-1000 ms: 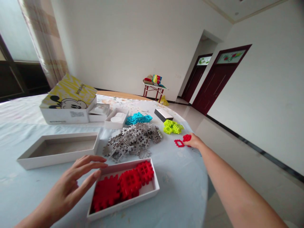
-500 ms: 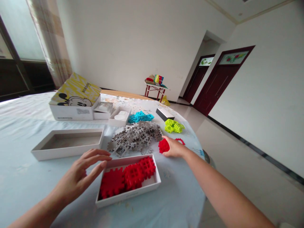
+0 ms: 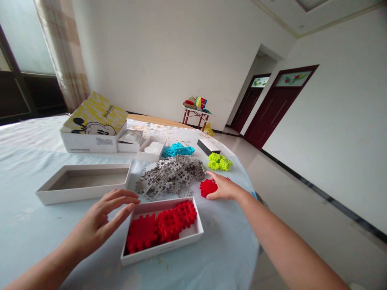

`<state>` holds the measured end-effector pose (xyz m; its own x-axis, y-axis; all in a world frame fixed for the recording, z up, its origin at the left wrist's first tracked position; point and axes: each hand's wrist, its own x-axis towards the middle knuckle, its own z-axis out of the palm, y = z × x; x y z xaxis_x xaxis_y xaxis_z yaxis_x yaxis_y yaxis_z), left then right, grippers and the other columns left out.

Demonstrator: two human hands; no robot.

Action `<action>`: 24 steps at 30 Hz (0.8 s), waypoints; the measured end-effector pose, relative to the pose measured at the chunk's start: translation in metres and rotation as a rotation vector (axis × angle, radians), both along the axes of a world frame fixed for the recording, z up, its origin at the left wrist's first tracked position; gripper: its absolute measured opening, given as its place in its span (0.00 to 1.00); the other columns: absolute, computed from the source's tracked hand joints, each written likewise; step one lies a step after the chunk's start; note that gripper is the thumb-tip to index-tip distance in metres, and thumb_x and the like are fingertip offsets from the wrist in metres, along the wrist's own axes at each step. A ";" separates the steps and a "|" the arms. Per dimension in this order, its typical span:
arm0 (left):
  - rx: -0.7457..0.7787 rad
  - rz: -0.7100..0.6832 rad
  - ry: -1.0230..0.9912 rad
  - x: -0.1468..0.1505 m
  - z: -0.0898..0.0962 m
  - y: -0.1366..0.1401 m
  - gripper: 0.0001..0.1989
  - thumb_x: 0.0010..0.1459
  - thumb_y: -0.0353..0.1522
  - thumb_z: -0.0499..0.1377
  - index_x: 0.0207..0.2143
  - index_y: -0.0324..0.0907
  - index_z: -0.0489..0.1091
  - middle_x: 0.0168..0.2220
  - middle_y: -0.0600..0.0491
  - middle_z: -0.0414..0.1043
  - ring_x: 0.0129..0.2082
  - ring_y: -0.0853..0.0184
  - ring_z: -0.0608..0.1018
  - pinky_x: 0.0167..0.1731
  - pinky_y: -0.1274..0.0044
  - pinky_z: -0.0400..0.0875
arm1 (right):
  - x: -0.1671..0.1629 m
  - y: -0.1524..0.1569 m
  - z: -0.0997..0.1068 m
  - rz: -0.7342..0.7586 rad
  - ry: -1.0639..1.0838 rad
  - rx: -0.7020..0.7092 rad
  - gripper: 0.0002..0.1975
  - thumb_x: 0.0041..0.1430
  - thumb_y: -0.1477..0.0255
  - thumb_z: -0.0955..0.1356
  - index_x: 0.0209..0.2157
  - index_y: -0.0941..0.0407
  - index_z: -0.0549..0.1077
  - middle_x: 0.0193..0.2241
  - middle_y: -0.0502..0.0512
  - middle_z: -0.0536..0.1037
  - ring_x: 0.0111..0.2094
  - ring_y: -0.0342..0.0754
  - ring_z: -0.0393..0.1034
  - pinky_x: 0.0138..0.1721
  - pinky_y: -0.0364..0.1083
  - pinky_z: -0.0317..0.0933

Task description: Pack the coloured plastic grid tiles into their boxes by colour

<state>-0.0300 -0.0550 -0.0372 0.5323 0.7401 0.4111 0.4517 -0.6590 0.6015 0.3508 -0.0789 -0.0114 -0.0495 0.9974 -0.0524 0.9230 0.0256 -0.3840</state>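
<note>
My left hand has its fingers stretched out and the thumb apart, with the fingertips by the far left corner of a shallow white box. Inside that box lie several red toothed building pieces. On the right, my right hand curves its thumb and fingers around a small bunch of red building pieces on the tablecloth. The palm and fingers hide part of the bunch. Beside it is a heap of grey building pieces.
An open white box stands at the left. Behind the grey heap are blue pieces, lime-green pieces, a black-sided box and a small white box. A yellow-lidded box stands farther back. The table's edge curves round on the right.
My right hand has shifted slightly rightward around the red pieces, now covering most of the loose red piece beside them. The left hand stays by the box. The view has turned slightly.
</note>
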 end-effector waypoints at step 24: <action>-0.049 0.006 -0.031 0.005 0.006 -0.005 0.14 0.57 0.40 0.51 0.34 0.44 0.74 0.39 0.51 0.74 0.41 0.64 0.73 0.44 0.76 0.65 | -0.060 -0.037 0.059 0.407 -0.013 0.063 0.39 0.43 0.71 0.71 0.58 0.52 0.56 0.53 0.57 0.66 0.52 0.53 0.61 0.52 0.50 0.53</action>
<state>-0.0248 -0.0602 -0.0310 0.5158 0.7626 0.3904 0.4362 -0.6260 0.6464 0.2910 -0.1157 0.0475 -0.4404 0.8978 0.0049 0.8374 0.4128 -0.3583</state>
